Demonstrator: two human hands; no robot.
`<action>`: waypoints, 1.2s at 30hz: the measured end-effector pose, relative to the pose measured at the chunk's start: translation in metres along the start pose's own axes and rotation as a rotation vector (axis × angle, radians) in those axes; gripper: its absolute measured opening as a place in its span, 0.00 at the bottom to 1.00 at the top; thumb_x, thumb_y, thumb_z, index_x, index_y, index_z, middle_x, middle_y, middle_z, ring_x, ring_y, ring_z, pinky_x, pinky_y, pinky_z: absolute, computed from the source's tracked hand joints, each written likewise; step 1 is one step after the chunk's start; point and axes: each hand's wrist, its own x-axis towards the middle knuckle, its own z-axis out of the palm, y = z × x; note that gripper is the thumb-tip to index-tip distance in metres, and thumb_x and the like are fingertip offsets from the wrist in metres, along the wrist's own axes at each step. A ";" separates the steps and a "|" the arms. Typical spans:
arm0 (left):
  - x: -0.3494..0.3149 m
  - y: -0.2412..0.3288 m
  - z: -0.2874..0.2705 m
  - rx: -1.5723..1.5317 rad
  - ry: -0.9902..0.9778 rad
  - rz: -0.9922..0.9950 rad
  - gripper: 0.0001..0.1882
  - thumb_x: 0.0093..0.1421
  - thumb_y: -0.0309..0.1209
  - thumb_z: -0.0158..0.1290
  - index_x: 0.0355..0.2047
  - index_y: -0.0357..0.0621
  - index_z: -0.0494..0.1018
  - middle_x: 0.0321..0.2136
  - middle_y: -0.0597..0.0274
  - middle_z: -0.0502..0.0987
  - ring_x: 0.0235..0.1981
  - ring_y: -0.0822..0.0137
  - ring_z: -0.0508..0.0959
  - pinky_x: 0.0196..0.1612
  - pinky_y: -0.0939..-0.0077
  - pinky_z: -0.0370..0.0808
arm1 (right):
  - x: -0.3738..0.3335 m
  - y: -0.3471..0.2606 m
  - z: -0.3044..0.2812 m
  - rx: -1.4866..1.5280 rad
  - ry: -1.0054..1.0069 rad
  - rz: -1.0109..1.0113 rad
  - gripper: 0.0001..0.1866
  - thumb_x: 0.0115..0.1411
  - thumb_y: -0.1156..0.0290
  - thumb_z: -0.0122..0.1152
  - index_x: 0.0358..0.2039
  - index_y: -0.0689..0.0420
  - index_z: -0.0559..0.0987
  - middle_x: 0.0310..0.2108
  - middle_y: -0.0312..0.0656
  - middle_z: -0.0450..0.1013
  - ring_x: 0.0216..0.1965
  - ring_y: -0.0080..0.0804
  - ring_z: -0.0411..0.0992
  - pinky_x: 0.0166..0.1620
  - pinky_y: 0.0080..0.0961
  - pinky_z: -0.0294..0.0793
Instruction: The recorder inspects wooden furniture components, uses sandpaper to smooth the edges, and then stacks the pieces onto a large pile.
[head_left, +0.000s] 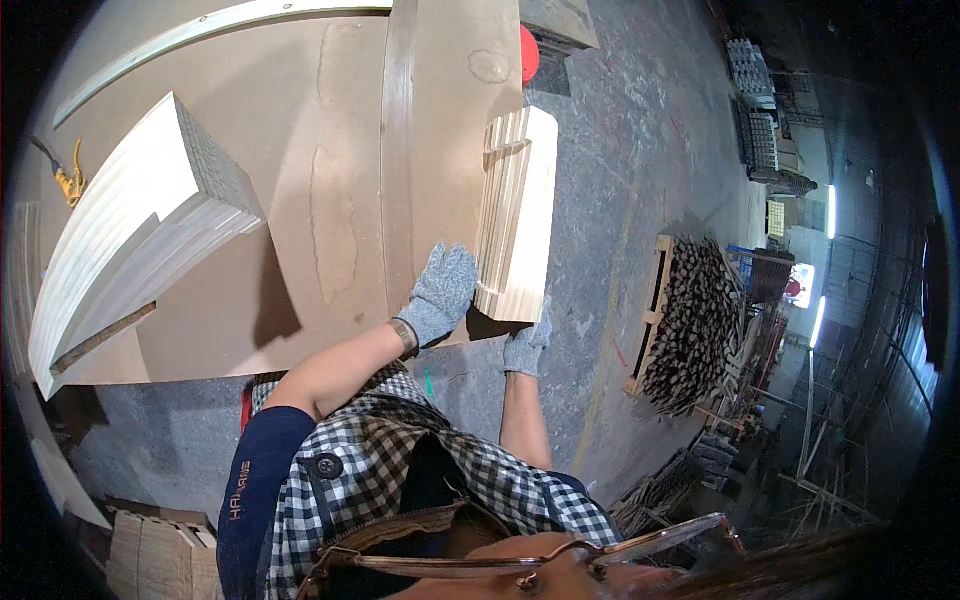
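**Both gloved hands on a stack of pale wood strips at the table edge**

We see our left hand (440, 292) in a grey knit glove, laid against the near left side of a stack of pale wood strips (517, 215). Its fingers (452, 262) are spread flat and open against the stack's side and the brown table (300, 180), not wrapped around anything. Our right hand (527, 345), in the same kind of glove, sits under the near end of the stack; its fingers curl up around the stack's lower right corner and grip it.

The stack lies along the right edge of the table, its long side running away from us, with the right part hanging out over the grey concrete floor (640, 180). The strips stand on edge, packed tight side by side.

Just left of the stack a long thin curved wooden strip (398, 150) runs up the table. Well apart, on the table's left side, lies a larger bundle of curved pale boards (130, 230). A second curved strip (210, 25) arcs along the far left rim of the table. A red round object (529, 54) shows at the table's far right edge, partly hidden.

On the floor to the right stands a pallet piled with dark sticks (690, 320).
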 end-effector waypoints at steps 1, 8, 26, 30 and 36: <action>-0.002 -0.001 -0.004 -0.053 0.017 0.014 0.24 0.48 0.35 0.48 0.44 0.35 0.65 0.46 0.45 0.65 0.53 0.50 0.61 0.59 0.54 0.47 | -0.009 -0.016 0.010 -0.058 0.042 -0.047 0.21 0.61 0.61 0.38 0.45 0.63 0.69 0.42 0.45 0.69 0.41 0.32 0.68 0.44 0.27 0.68; -0.011 0.009 -0.053 -0.393 -0.067 -0.054 0.32 0.44 0.41 0.55 0.47 0.38 0.62 0.45 0.45 0.65 0.50 0.47 0.62 0.57 0.57 0.53 | -0.043 -0.085 0.017 -0.840 -0.023 -0.806 0.40 0.51 0.44 0.51 0.52 0.66 0.61 0.53 0.52 0.60 0.54 0.47 0.59 0.56 0.38 0.57; -0.046 -0.022 -0.062 -0.321 0.017 0.134 0.25 0.51 0.46 0.48 0.43 0.40 0.65 0.37 0.47 0.69 0.41 0.50 0.68 0.48 0.59 0.63 | -0.006 -0.109 0.021 -1.260 -0.355 -0.633 0.47 0.33 0.64 0.71 0.55 0.60 0.60 0.56 0.50 0.56 0.57 0.46 0.54 0.58 0.35 0.54; -0.075 -0.028 -0.085 -0.323 0.120 0.009 0.19 0.54 0.41 0.48 0.40 0.40 0.68 0.39 0.50 0.70 0.42 0.52 0.69 0.47 0.62 0.64 | 0.017 -0.113 0.015 -1.256 -0.417 -0.801 0.36 0.38 0.70 0.67 0.50 0.62 0.66 0.51 0.48 0.64 0.55 0.42 0.59 0.56 0.35 0.56; -0.166 -0.057 -0.133 -0.244 0.272 -0.503 0.20 0.55 0.41 0.48 0.42 0.40 0.69 0.39 0.50 0.73 0.41 0.54 0.72 0.46 0.66 0.68 | 0.053 -0.093 -0.002 -0.874 -0.525 -0.728 0.23 0.47 0.78 0.57 0.47 0.63 0.69 0.51 0.48 0.64 0.53 0.39 0.62 0.54 0.31 0.62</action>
